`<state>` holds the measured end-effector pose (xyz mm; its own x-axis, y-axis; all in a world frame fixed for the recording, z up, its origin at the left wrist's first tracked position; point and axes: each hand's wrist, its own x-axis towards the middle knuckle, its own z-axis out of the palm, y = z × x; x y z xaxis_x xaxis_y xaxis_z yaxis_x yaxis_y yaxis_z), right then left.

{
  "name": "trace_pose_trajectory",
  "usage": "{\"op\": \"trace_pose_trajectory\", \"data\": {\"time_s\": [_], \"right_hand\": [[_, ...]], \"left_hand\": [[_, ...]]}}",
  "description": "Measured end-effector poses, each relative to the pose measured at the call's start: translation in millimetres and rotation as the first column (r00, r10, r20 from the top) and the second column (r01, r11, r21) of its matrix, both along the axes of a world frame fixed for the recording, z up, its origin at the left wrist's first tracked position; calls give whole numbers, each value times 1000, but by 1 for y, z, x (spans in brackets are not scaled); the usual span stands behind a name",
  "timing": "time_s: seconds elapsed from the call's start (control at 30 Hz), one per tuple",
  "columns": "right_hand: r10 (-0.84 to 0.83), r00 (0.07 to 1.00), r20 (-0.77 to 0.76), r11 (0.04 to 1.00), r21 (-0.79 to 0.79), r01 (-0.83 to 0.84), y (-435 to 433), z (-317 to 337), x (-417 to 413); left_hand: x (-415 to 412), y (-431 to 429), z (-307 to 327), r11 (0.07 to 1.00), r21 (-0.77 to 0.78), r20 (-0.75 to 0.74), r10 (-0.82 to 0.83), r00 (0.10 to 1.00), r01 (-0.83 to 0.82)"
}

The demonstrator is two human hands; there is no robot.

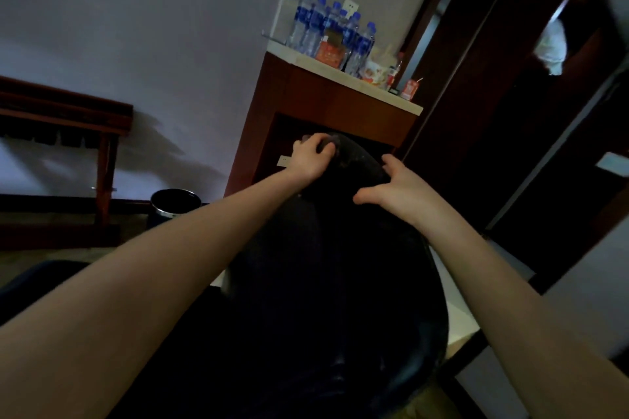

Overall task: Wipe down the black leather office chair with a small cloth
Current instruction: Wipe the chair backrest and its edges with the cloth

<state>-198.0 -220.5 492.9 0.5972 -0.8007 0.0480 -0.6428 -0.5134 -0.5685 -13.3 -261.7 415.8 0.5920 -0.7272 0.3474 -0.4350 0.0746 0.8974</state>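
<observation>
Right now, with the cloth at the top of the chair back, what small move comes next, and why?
Probably slide the left hand and its dark cloth rightward along the top edge of the office chair, toward the right hand bracing it. The cloth sits at that edge's left end, so the rest lies ahead.

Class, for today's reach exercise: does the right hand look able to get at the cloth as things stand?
Probably yes: the right hand rests on the chair top, close to the cloth the left hand grips, with nothing between them.
</observation>
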Motion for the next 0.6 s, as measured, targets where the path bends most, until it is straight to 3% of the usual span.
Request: {"op": "trace_pose_trajectory", "data": {"time_s": [0.17,0.43,0.53,0.6], "right_hand": [[-6,1000,-6,1000,-28,6,-7,-3,0],[-25,995,92,997,-67,31,-5,-4,1],[-130,978,162,991,19,129,-5,-3,10],[-221,937,271,969,173,179,-9,-4,14]], "left_hand": [[-6,-18,0,998,55,4,10,1000,-10],[-56,33,-3,997,-77,150,-3,989,14],[-73,65,-11,986,-140,187,-69,980,96],[-84,83,-19,968,-200,216,-104,971,149]]}}
